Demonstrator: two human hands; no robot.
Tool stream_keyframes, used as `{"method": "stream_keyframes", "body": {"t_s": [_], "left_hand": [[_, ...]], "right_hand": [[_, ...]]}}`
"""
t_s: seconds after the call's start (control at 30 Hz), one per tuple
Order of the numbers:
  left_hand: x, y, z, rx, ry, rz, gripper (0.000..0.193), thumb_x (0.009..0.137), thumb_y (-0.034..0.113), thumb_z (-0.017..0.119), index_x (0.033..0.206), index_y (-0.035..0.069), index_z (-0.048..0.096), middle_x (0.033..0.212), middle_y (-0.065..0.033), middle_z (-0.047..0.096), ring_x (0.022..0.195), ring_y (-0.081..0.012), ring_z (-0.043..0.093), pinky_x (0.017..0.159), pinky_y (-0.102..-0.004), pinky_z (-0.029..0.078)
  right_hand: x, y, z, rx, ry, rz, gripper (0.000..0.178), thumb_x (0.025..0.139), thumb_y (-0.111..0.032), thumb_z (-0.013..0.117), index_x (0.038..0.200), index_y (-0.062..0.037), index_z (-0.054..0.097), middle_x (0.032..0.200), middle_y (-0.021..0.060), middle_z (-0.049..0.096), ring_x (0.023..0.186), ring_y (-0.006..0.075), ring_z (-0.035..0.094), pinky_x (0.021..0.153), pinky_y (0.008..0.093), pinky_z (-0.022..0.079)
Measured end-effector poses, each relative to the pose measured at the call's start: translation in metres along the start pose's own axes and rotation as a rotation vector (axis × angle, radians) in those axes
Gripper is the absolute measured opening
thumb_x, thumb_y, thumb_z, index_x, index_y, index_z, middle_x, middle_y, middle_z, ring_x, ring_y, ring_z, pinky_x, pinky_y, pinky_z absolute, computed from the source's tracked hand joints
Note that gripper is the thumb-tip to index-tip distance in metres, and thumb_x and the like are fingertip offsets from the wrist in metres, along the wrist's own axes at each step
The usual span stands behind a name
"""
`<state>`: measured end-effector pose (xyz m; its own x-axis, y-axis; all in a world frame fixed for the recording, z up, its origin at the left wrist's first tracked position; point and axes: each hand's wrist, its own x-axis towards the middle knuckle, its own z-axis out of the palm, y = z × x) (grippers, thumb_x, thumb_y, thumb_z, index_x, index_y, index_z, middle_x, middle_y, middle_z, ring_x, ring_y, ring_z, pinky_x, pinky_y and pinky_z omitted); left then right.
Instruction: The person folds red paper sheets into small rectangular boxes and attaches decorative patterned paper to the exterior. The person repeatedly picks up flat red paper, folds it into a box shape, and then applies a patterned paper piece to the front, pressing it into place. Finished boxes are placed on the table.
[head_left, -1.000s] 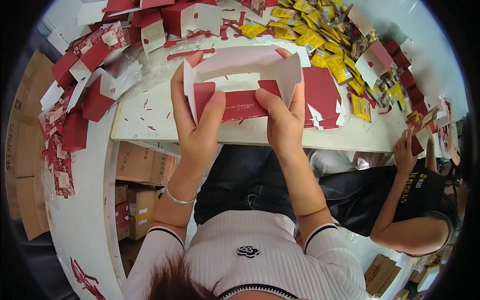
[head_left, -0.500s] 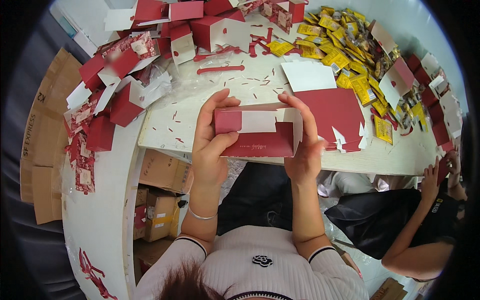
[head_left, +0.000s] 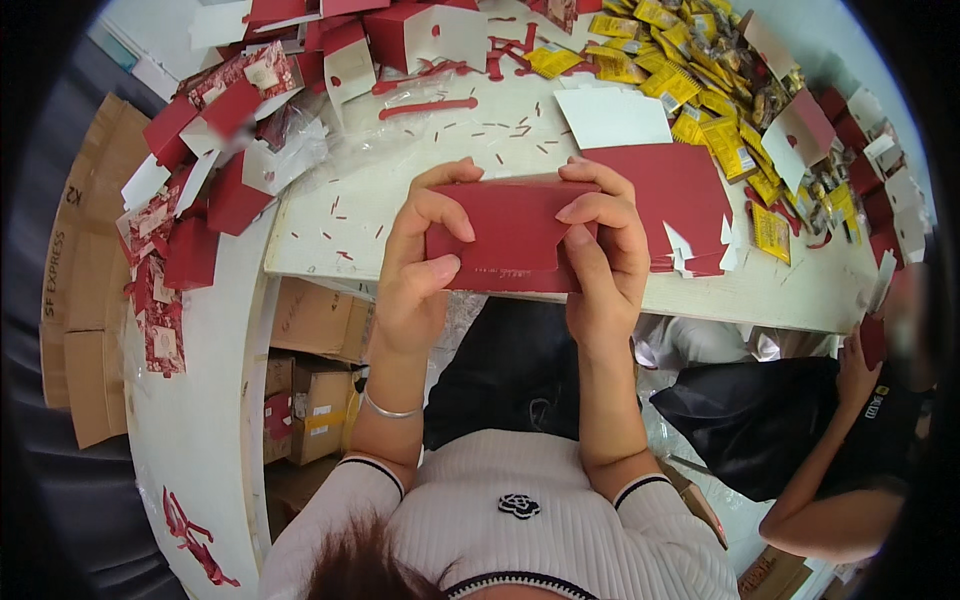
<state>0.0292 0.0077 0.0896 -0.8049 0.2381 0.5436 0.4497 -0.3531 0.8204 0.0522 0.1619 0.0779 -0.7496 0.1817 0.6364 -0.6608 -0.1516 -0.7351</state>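
A red cardboard box (head_left: 510, 225) is held up between my two hands, above the front edge of the table. My left hand (head_left: 412, 258) grips its left end, with the thumb and a bent finger on the red face. At the other end my right hand (head_left: 608, 245) is closed around the box, thumb and fingertips pressing at the right corner. A red panel covers the side turned toward me. The box's inside is hidden. Just right of my right hand lies a stack of flat red box blanks (head_left: 680, 205) with white cut flaps.
Yellow packets (head_left: 690, 80) are heaped at the far right. Folded red boxes (head_left: 240, 185) pile up on the left. Red strips (head_left: 430, 108) and small scraps dot the white table (head_left: 340, 215). A co-worker's hand (head_left: 858, 375) is at the right, cartons (head_left: 320, 405) below.
The box's open side, which showed white inside, is now covered by a red panel folded down. My right fingers have bent in onto the box.
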Motion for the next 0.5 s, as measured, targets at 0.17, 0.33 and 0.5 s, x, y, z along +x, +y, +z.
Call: {"method": "stream_keyframes", "body": {"t_s": [0.17, 0.33, 0.5], "left_hand": [[0.000, 0.005, 0.010, 0.123, 0.066, 0.031, 0.020, 0.068, -0.005, 0.050, 0.084, 0.007, 0.044, 0.116, -0.0137, 0.043, 0.110, -0.0195, 0.040, 0.094, -0.0318, 0.031], [-0.002, -0.007, 0.015, 0.319, 0.144, 0.212, 0.035, 0.070, -0.005, 0.051, 0.103, 0.003, 0.043, 0.115, -0.0134, 0.044, 0.109, -0.0217, 0.040, 0.096, -0.0348, 0.030], [-0.008, -0.005, 0.014, 0.360, 0.157, 0.207, 0.043, 0.067, -0.002, 0.055, 0.107, 0.003, 0.042, 0.117, -0.0146, 0.044, 0.116, -0.0248, 0.037, 0.099, -0.0353, 0.028]], "right_hand": [[0.003, -0.005, 0.005, -0.257, -0.028, -0.113, 0.027, 0.071, 0.001, 0.058, 0.097, -0.0038, 0.052, 0.110, 0.0146, 0.045, 0.103, 0.0258, 0.044, 0.090, 0.0328, 0.033], [0.005, -0.002, 0.007, -0.283, -0.026, -0.116, 0.035, 0.068, 0.007, 0.056, 0.101, -0.0031, 0.049, 0.110, 0.0131, 0.046, 0.114, 0.0273, 0.041, 0.096, 0.0362, 0.030], [0.010, -0.004, -0.006, -0.285, -0.209, -0.186, 0.045, 0.064, 0.009, 0.054, 0.107, -0.0041, 0.049, 0.108, 0.0131, 0.046, 0.117, 0.0315, 0.038, 0.098, 0.0390, 0.029]]}}
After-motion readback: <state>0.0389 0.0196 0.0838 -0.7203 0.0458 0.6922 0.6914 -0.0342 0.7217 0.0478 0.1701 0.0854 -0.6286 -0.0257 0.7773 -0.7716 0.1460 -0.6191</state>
